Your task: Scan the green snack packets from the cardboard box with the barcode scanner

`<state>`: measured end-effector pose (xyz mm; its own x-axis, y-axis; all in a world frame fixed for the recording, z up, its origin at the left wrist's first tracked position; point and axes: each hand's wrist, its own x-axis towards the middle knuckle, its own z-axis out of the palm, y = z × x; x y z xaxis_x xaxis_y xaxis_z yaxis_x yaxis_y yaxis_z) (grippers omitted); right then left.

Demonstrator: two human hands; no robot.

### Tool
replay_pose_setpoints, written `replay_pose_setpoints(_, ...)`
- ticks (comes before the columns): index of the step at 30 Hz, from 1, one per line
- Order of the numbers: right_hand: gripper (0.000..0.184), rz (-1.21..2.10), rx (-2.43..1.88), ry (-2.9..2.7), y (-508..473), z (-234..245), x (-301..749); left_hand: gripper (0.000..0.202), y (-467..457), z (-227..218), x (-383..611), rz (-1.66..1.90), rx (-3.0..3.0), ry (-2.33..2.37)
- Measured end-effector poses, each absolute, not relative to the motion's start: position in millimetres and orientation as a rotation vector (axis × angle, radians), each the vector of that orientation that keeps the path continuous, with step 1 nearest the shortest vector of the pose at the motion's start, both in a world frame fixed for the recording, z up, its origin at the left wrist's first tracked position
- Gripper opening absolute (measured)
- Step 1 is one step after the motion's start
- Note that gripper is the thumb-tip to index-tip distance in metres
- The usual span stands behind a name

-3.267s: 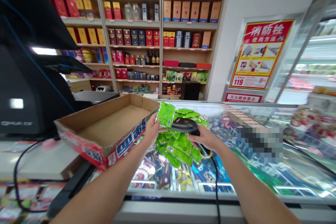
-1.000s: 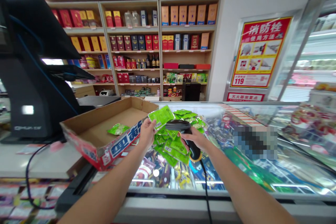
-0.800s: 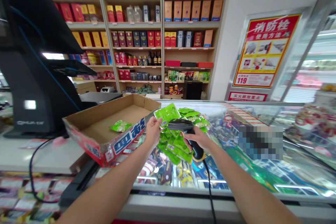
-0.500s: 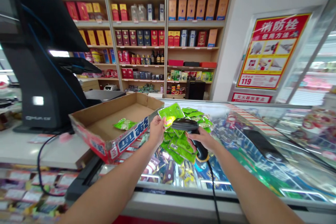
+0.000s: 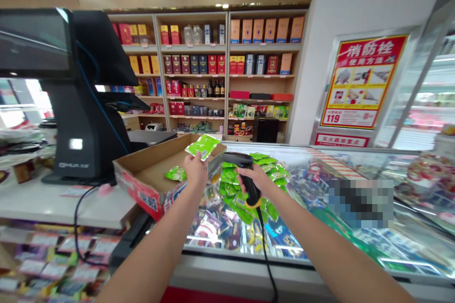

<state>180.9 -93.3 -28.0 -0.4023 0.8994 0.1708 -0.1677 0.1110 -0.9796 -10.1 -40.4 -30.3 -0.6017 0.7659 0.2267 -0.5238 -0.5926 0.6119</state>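
Left hand — fingers shut on green packet; right hand gripping barcode scanner; cardboard tray holds second packet.

"What's standing left of the wooden shelves?"

"A black checkout terminal is standing there."

"And on them?"

"Red and blue liquor boxes are sitting in rows, and a red-and-yellow fire hydrant poster is hanging to their right."
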Motion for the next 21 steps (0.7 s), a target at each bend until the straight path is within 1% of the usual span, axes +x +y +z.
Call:
replay_pose_setpoints(3, 0.029, 1.508, -0.723, -1.425, -88.5, -17.7, 154.7, 0.018, -29.8, -19.7, -42.8, 2.344, 0.572, 0.674)
replay_pose_setpoints(7, 0.030, 1.587, -0.663, -1.378, -80.9, -17.6, 127.5, 0.015, -26.1, -16.3, -62.8, 2.507, 0.601, 0.747)
replay_pose_setpoints(9, 0.029, 1.592, -0.665, -1.356, -78.2, -20.0, 121.5, 0.020, -31.6, -16.1, -56.6, 2.555, 0.638, 0.733)
replay_pose_setpoints(11, 0.028, 1.565, -0.686, -1.329, -75.6, -21.5, 122.9, 0.025, -37.9, -17.6, -42.0, 2.525, 0.768, 0.714)
replay_pose_setpoints(13, 0.026, 1.511, -0.723, -1.289, -71.9, -21.2, 132.1, 0.024, -40.0, -22.2, -23.9, 2.379, 0.972, 0.752)
replay_pose_setpoints(16, 0.020, 1.389, -0.782, -1.198, -63.1, -18.9, 157.4, 0.019, -29.6, -34.2, 0.8, 2.015, 1.254, 0.953)
replay_pose_setpoints(19, 0.019, 1.264, -0.819, -1.133, -53.2, -20.6, 187.3, 0.015, -8.0, -45.4, 18.2, 1.718, 1.509, 1.327)
replay_pose_setpoints(21, 0.022, 1.188, -0.840, -1.126, -48.6, -26.3, 204.4, 0.017, 6.5, -48.7, 26.4, 1.570, 1.631, 1.588)
